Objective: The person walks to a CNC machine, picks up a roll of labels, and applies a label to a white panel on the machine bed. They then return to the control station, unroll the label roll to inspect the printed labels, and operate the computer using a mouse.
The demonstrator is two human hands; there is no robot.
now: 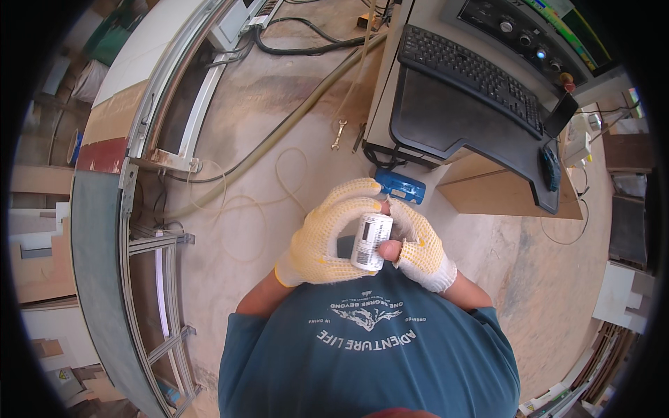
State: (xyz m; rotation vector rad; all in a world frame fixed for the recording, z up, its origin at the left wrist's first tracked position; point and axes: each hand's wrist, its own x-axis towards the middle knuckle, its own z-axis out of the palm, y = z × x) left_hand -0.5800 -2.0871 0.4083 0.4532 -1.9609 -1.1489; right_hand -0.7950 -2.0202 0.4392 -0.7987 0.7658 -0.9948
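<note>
A small white cylindrical container [370, 241] with a printed label and dark barcode is held upright in front of my chest, between both hands. My left hand [310, 240] curves around its left side, thumb by the lower end and fingers by the upper end. From the right, my right hand [423, 249] grips it, its bare thumb pressed on the label. White knitted gloves with yellow dots cover both hands. On the right glove the thumb tip is uncovered, and a bare fingertip shows near the container's top.
Ahead on the right stands a machine console with a black keyboard [470, 73] and a mouse [550, 167]. On the floor lie a wrench [339, 134], a blue object [401, 186], and thin hoses and cables [279, 139]. A long metal-framed machine bed [104, 230] runs along the left.
</note>
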